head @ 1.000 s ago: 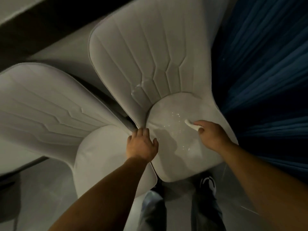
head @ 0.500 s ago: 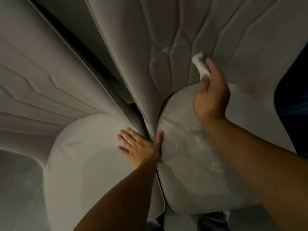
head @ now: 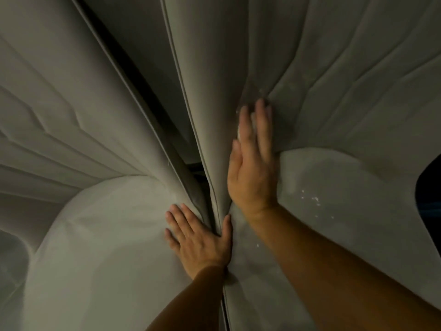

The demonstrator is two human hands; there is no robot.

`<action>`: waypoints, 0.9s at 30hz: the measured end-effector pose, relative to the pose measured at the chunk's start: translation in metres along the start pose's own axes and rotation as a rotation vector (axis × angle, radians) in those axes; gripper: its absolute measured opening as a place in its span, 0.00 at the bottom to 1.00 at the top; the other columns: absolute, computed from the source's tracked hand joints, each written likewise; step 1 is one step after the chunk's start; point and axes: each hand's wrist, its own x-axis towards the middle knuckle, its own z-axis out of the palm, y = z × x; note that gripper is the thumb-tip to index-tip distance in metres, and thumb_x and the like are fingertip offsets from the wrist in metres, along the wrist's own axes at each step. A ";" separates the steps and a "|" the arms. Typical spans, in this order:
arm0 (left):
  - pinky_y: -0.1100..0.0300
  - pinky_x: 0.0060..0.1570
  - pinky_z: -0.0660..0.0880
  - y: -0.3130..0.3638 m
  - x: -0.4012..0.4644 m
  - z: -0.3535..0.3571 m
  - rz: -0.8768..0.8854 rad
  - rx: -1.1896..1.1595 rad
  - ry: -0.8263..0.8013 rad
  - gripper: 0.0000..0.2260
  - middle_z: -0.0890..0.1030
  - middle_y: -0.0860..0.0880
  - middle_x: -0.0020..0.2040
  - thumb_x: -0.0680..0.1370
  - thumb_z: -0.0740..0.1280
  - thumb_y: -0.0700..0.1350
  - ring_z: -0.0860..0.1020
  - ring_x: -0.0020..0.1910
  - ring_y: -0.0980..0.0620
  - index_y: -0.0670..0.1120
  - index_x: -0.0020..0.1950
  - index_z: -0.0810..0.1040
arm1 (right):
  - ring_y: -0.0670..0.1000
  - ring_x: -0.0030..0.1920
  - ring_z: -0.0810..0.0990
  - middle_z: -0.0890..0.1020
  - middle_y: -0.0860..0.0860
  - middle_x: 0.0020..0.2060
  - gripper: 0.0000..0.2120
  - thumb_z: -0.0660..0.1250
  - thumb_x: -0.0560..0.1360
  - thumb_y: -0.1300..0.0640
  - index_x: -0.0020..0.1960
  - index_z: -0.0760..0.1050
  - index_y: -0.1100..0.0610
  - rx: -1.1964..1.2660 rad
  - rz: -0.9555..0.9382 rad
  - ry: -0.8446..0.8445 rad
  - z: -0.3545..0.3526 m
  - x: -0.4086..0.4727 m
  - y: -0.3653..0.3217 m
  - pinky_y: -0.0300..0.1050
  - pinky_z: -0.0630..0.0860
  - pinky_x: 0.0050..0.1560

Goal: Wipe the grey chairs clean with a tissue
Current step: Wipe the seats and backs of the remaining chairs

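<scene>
Two grey padded chairs stand side by side. My right hand lies flat with straight fingers against the lower backrest of the right chair, pressing a white tissue that shows only between the fingers. Small white crumbs speckle that chair's seat. My left hand rests open on the seat edge of the left chair, its thumb in the gap between the two chairs.
A dark narrow gap runs between the two backrests. A dark blue curtain shows at the right edge. Grey floor is visible at the lower left.
My right hand has gone from the seat up to the lower backrest and now lies flat on the tissue. The view has moved closer to the chairs. My left hand stays at the seat edge.
</scene>
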 end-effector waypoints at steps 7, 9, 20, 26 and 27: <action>0.40 0.78 0.49 0.001 0.002 0.008 0.019 -0.033 0.087 0.49 0.55 0.40 0.82 0.73 0.53 0.74 0.51 0.82 0.42 0.39 0.82 0.53 | 0.57 0.67 0.75 0.74 0.58 0.69 0.22 0.61 0.81 0.62 0.74 0.66 0.59 0.011 0.465 -0.234 -0.038 -0.065 0.059 0.32 0.64 0.63; 0.41 0.79 0.48 -0.001 0.003 0.009 0.017 -0.017 0.091 0.49 0.56 0.41 0.82 0.73 0.52 0.74 0.51 0.82 0.42 0.39 0.82 0.54 | 0.56 0.66 0.75 0.76 0.59 0.66 0.20 0.61 0.80 0.63 0.72 0.69 0.62 0.054 0.377 -0.043 -0.050 -0.038 0.040 0.27 0.62 0.64; 0.39 0.77 0.52 -0.006 0.003 0.014 0.041 -0.014 0.145 0.49 0.59 0.40 0.81 0.73 0.52 0.74 0.54 0.81 0.41 0.38 0.81 0.57 | 0.74 0.70 0.64 0.68 0.74 0.66 0.18 0.63 0.76 0.70 0.66 0.72 0.71 0.056 -0.236 0.258 -0.002 0.075 -0.008 0.63 0.64 0.71; 0.40 0.77 0.51 -0.005 0.006 0.014 0.053 -0.033 0.160 0.48 0.61 0.39 0.80 0.73 0.52 0.73 0.55 0.81 0.40 0.38 0.80 0.60 | 0.55 0.74 0.65 0.63 0.54 0.76 0.22 0.59 0.81 0.66 0.74 0.67 0.57 0.009 0.025 0.002 0.003 -0.022 0.011 0.52 0.73 0.67; 0.41 0.78 0.51 -0.005 0.006 0.013 0.058 -0.041 0.161 0.48 0.60 0.40 0.81 0.73 0.52 0.73 0.55 0.81 0.40 0.38 0.80 0.59 | 0.53 0.72 0.68 0.66 0.52 0.74 0.22 0.60 0.80 0.66 0.73 0.68 0.56 0.013 0.085 -0.040 -0.002 -0.038 0.014 0.48 0.73 0.67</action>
